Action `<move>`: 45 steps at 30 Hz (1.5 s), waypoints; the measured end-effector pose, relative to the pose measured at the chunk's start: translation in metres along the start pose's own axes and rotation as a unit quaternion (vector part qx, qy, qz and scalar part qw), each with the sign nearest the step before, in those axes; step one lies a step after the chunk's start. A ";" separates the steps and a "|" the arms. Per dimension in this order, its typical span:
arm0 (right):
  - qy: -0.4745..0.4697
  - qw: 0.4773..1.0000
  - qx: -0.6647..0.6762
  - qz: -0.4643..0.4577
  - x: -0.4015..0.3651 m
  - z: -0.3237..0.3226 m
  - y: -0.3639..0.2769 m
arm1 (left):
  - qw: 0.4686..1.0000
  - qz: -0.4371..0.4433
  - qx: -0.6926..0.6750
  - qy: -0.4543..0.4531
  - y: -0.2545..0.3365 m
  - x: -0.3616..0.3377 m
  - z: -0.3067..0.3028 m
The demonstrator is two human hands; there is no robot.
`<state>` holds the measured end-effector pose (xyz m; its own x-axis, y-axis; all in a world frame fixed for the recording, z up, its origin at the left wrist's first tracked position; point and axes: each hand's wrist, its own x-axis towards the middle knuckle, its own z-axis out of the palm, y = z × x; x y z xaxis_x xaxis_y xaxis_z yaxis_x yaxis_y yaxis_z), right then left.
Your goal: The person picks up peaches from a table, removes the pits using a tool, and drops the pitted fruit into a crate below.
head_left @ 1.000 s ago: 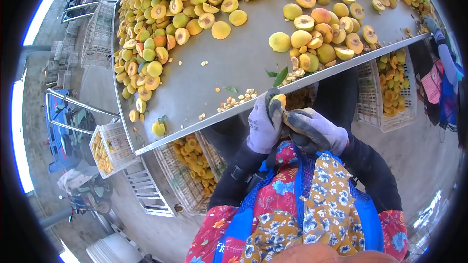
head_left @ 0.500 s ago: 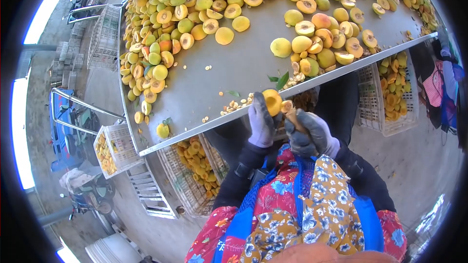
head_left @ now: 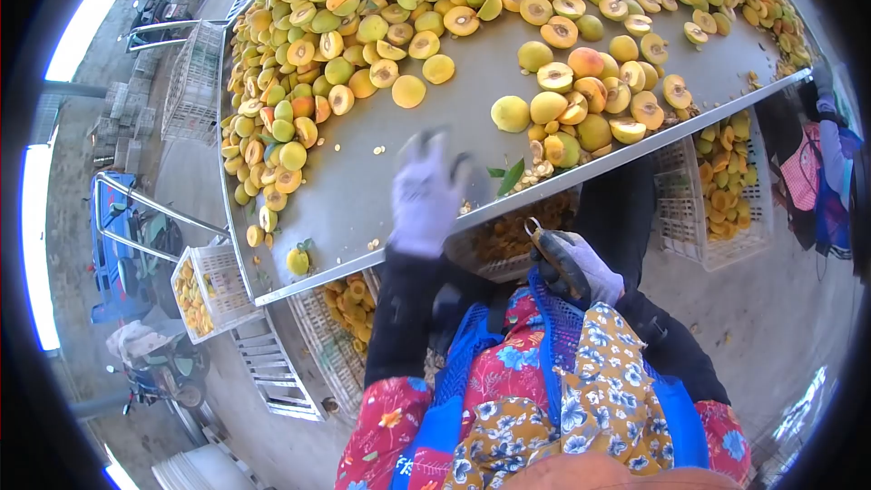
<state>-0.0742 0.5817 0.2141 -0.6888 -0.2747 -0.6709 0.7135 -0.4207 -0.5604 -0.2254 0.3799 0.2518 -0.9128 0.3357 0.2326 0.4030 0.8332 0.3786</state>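
Observation:
My left hand (head_left: pixel 425 189), in a pale glove with dark fingertips, reaches over the metal table (head_left: pixel 363 172) near its front edge. It is blurred, its fingers look apart, and I see nothing in them. My right hand (head_left: pixel 581 268), gloved too, is in front of my chest below the table edge. Its fingers wrap round a pitting tool (head_left: pixel 551 245) with a thin metal loop at its tip. A group of whole and halved yellow stone fruit (head_left: pixel 594 95) lies ahead of my hands, near small loose pits (head_left: pixel 535 172) and a green leaf (head_left: pixel 511 177).
A big heap of halved fruit (head_left: pixel 381 18) covers the table's far and left sides. Below the edge stand a crate of fruit (head_left: pixel 676 191) at right and another crate (head_left: pixel 318 327) at left. A white basket (head_left: pixel 222 286) hangs farther left. A person's gloved hand (head_left: pixel 824 82) shows at far right.
My left hand held a fruit half beside the tool; now it has moved up and left over the table without it. My right hand keeps the tool, slightly lower. Pits near the edge are fewer in view.

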 end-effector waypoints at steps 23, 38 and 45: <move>0.142 0.732 -0.539 -0.391 -0.020 0.038 -0.037 | 0.534 -0.270 -0.783 -0.171 0.024 -0.074 0.034; 0.140 0.649 -0.645 -0.377 -0.019 0.035 -0.019 | 0.629 -0.265 -0.716 -0.147 0.017 -0.084 0.034; 0.098 0.589 -0.726 -0.341 -0.022 0.039 -0.019 | 0.906 -0.016 -0.420 -0.049 0.019 -0.104 0.034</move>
<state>-0.0776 0.5616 0.2586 -0.9523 -0.3049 -0.0121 -0.2651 0.8462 -0.4623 -0.1253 0.3753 0.2045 -0.9102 0.3883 0.1440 0.2465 0.2283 0.9419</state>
